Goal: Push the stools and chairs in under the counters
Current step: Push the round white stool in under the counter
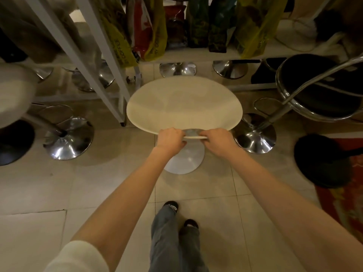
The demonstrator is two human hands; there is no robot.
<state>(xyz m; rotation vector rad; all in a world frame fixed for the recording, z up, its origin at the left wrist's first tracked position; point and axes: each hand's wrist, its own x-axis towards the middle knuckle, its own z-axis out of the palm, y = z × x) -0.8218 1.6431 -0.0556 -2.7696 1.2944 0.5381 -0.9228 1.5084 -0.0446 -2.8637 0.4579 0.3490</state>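
Hands [171,139] [218,141] grip white stool [184,105], chrome bases [177,69] ahead.

Pale glossy floor tiles [59,185] reflect dim warm light, a red patterned rug [345,195] lies at the right edge, and a white metal-framed shelf [196,55] at the top carries yellow, red and green plastic bags [155,30].

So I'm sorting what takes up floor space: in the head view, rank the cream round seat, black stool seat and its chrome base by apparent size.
1. cream round seat
2. black stool seat, partly cropped
3. chrome base
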